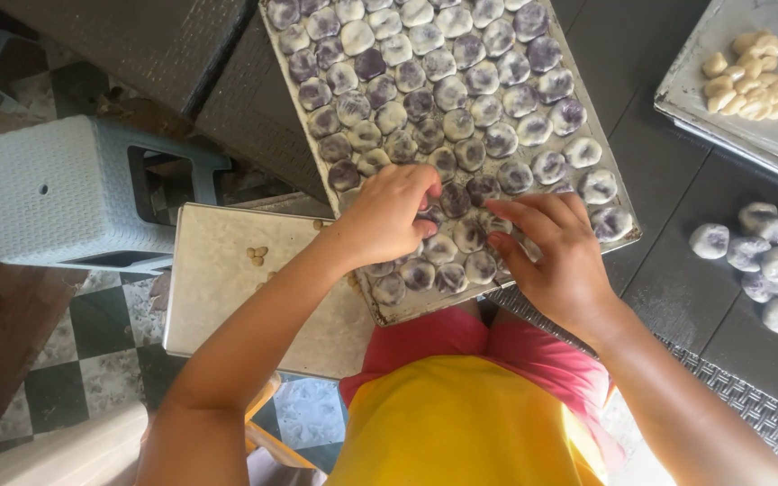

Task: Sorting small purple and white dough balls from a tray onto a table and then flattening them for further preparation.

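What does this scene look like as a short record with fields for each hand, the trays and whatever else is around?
left hand: left hand pinches a purple dough ball on the full tray
right hand: right hand has fingers spread over the dough balls beside it; grip unclear
full tray: metal tray packed with rows of purple-and-white dough balls
second tray: floured tray at left, a few small pale bits on it
right side: loose dough balls on the dark table; tray of pale pieces
floor: grey plastic stool
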